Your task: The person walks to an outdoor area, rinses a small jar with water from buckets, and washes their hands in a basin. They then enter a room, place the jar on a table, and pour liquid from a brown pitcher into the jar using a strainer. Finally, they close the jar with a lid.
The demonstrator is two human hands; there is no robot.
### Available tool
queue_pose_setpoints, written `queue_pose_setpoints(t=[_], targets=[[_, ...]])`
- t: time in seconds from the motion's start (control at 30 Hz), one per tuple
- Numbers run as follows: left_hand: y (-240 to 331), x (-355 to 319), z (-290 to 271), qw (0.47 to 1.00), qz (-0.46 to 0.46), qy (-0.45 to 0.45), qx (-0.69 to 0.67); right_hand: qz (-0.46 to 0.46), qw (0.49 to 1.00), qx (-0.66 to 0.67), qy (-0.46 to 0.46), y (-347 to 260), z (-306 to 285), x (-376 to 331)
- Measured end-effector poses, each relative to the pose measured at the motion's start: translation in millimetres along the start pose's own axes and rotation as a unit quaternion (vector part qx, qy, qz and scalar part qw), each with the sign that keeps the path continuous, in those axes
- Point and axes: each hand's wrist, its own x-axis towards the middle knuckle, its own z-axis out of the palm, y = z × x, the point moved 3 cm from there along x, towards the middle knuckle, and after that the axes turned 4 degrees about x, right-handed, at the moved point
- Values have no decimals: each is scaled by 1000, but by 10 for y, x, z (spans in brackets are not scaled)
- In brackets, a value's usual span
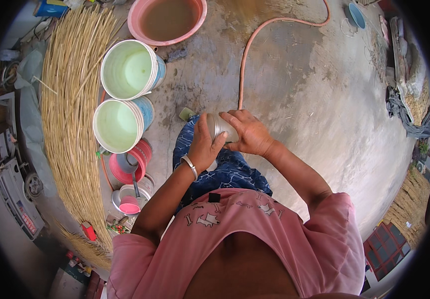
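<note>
Between my two hands, above my blue patterned trousers (222, 174), is a round, greyish, translucent jar (220, 126) with ridges around one side. My left hand (205, 147), with a silver bangle (190, 167) at the wrist, is closed around the jar's left side. From the right, my right hand (252, 132) wraps over the jar with its fingers curved round it. My fingers cover much of the jar, and whether anything is inside it cannot be made out. Just beyond my left hand, a small greenish block-like thing (186, 114) rests on the ground.
Two white buckets (104, 77) stand to the left, below a pink basin (202, 15) of murky water. Closer in are a red bucket (144, 152), a ladle (135, 184) and a small pink container (129, 205). Long dry stalks (73, 109) lie farther left. An orange hose (243, 65) crosses the concrete ahead.
</note>
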Motion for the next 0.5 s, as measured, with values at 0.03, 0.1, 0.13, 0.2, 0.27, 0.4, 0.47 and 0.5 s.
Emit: queue_pose_setpoints(t=[0.03,0.1,0.13,0.2,0.27,0.4,0.47,0.5], targets=[[-45,35,-30,1000,-18,0,-21,-1,1000,-4,-7,-15,-6,85],[-178,147,-113,996,-53,13,-78,-8,1000,-13,-23,-52,-29,303],[-233,210,-169,994,-49,24,-91,-6,999,-19,-33,-66,-31,417],[-333,365,-321,991,-44,49,-119,-2,998,-32,-55,-82,-27,692],[-450,496,-453,978,-86,87,-171,-8,995,-37,-88,-81,2,962],[-576,619,-802,962,-135,167,-172,-23,990,-80,-111,-143,111,1501],[-712,598,-917,955,-161,212,-129,0,979,-110,-172,-245,164,1718],[-763,595,-975,949,-176,233,-118,-8,978,-115,-175,-255,194,1791]])
